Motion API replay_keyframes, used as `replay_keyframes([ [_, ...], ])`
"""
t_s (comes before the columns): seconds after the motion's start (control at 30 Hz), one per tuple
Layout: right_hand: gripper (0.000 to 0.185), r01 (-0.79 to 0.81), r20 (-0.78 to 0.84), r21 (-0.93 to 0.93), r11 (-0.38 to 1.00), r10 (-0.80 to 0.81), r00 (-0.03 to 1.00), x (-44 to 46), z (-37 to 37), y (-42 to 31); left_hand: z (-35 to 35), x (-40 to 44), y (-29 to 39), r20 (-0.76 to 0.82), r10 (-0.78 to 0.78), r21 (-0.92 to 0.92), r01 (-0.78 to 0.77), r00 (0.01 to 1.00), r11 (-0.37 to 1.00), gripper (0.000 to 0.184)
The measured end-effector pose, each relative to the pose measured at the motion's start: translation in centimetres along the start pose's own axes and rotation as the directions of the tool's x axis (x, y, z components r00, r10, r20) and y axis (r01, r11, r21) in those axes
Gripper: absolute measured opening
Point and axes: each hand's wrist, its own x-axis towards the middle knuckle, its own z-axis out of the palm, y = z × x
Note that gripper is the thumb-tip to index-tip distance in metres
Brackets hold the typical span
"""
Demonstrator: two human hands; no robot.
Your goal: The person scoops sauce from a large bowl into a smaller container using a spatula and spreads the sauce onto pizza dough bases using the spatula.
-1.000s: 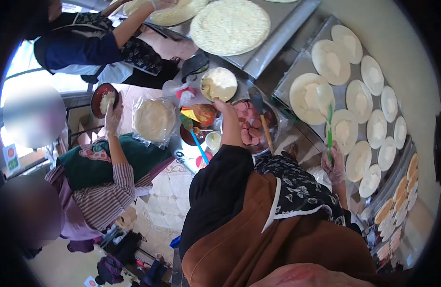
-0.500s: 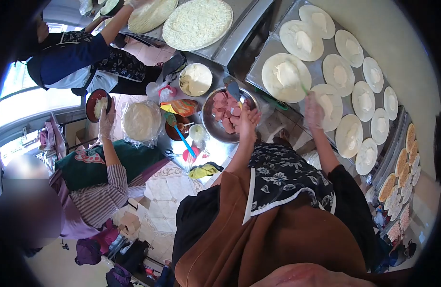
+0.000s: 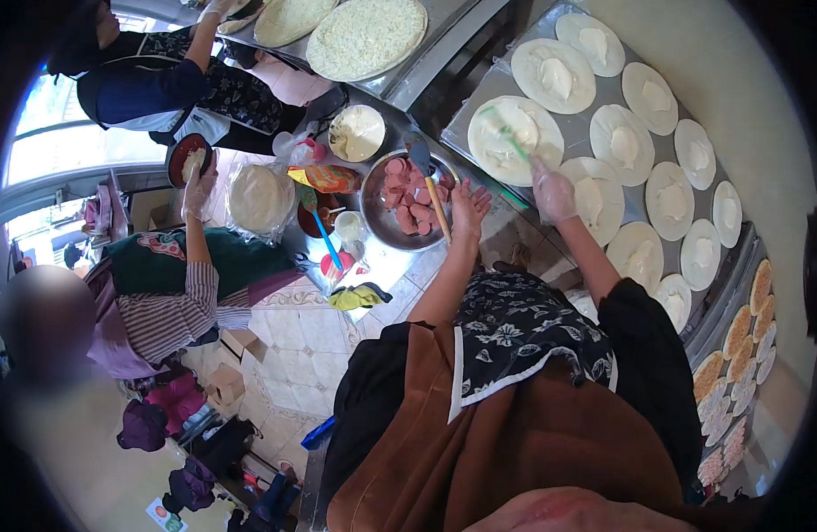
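My right hand (image 3: 553, 192), in a clear plastic glove, is closed around a green spatula (image 3: 516, 144), partly smeared by motion. Its head is over a flat dough round (image 3: 548, 158) on which white sauce (image 3: 515, 124) is spread. My left hand (image 3: 469, 213) is bare and holds nothing, its fingers apart, at the right rim of a metal bowl (image 3: 375, 229). Chunks of pink sausage (image 3: 410, 199) fill part of that bowl. Across its rim lies a grey-headed spatula with a wooden handle (image 3: 439, 211).
Several more sauced dough rounds (image 3: 621, 142) cover the metal table at right. Left of the bowl stand a tub of cream sauce (image 3: 357, 133), a blue-handled spatula (image 3: 327, 238) and bagged dough rounds (image 3: 262, 200). A co-worker's gloved hand (image 3: 198, 191) holds a dark bowl (image 3: 185, 160); another person works behind.
My right hand and the green spatula have moved left across the dough round. My left hand has spread its fingers and shifted slightly right relative to the bowl. The whole view has shifted a little.
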Motion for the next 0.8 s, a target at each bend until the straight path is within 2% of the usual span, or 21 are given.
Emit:
replay_keyframes([
  [0.07, 0.029, 0.269, -0.126, 0.178, 0.947, -0.249, 0.96, -1.9, -1.0, 0.3, 0.7, 0.4, -0.1, 0.001, 0.002, -0.052, -0.002, 1.0, 0.999, 0.074],
  [0.17, 0.028, -0.027, 0.177, 0.242, 0.97, -0.017, 0.984, -1.8, -5.3, 0.0, 1.1, 1.7, -0.6, 0.036, 0.019, -0.105, -0.015, 0.999, 0.994, 0.075],
  [0.27, 0.028, -0.048, -0.158, 0.147, 0.988, 0.072, 0.985, 0.9, -2.6, 1.2, 1.9, 2.5, -0.5, 0.07, 0.013, -0.124, -0.004, 0.997, 0.992, 0.078],
  [0.37, 0.024, -0.048, 0.046, -0.04, 0.998, 0.05, 0.998, 2.4, 0.1, 0.7, 2.1, 2.4, 0.0, 0.08, -0.004, -0.135, 0.015, 0.997, 0.991, 0.079],
  [0.47, 0.024, 0.11, 0.079, 0.277, 0.954, -0.137, 0.987, 0.4, -3.0, -1.2, 2.0, 2.2, 0.5, 0.082, -0.043, -0.197, 0.058, 0.996, 0.979, 0.076],
  [0.57, 0.023, -0.071, 0.082, 0.307, 0.949, 0.048, 0.996, -0.7, -5.8, -1.0, 1.9, 2.5, 0.8, 0.079, -0.068, -0.201, 0.083, 0.995, 0.976, 0.075],
  [0.67, 0.025, -0.28, -0.064, 0.11, 0.954, 0.288, 0.956, -0.9, -2.2, 1.3, 1.8, 2.5, 0.7, 0.079, -0.079, -0.196, 0.093, 0.994, 0.976, 0.074],
  [0.77, 0.024, -0.227, 0.126, 0.133, 0.965, 0.211, 0.969, -3.4, -1.3, 0.1, 1.9, 2.6, 1.0, 0.087, -0.086, -0.194, 0.101, 0.992, 0.976, 0.074],
  [0.8, 0.024, -0.144, 0.158, 0.241, 0.96, 0.108, 0.982, -4.0, -2.0, 0.0, 1.9, 2.5, 1.2, 0.086, -0.091, -0.199, 0.107, 0.992, 0.974, 0.074],
])
